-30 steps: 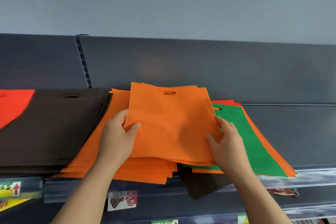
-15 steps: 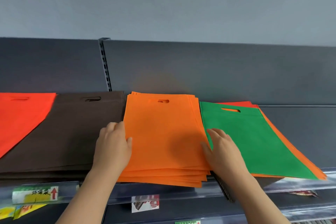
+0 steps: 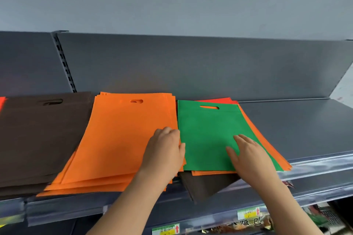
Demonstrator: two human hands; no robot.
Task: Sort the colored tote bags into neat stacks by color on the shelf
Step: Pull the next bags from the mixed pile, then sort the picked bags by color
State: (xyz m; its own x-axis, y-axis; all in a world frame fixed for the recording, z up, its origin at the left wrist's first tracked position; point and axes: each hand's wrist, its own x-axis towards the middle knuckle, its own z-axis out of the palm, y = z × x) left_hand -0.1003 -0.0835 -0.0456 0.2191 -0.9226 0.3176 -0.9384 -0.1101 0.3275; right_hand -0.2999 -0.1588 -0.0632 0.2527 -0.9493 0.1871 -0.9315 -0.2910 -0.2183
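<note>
Both hands have shifted right since 0.5 s ago: the left hand (image 3: 164, 150) went from the left edge of the orange stack (image 3: 122, 139) to its right edge. The right hand (image 3: 250, 155) went from that right edge onto the green bag (image 3: 208, 135). Orange stack unchanged, squared up.

Nearest: price labels (image 3: 248, 213) under the shelf rail (image 3: 315, 166), print too blurred to read. 1 brown bag (image 3: 206, 185) hangs skewed over the rail, mostly hidden under the mixed pile.

Left hand: fingers together, bent down into the seam between the orange stack and the green bag, thumb over the green bag's left edge. Fingertips hidden; cannot tell whether it grips anything.

Right hand: flat on the green bag's near right part, fingers straight and close together, thumb spread to the left.

Green bag: flat on top of the mixed pile, just beside the orange stack. Its long axis runs front to back, handle slot at the far end, with orange showing through the slot. Orange bags (image 3: 210, 173) below it stick out at the front and right; count not readable. A red bag (image 3: 215, 100) peeks out at the back.

Orange stack: same heading, slot toward the back panel (image 3: 191, 66). Brown stack (image 3: 38, 135) touches its left side and is cut off by the frame edge.
</note>
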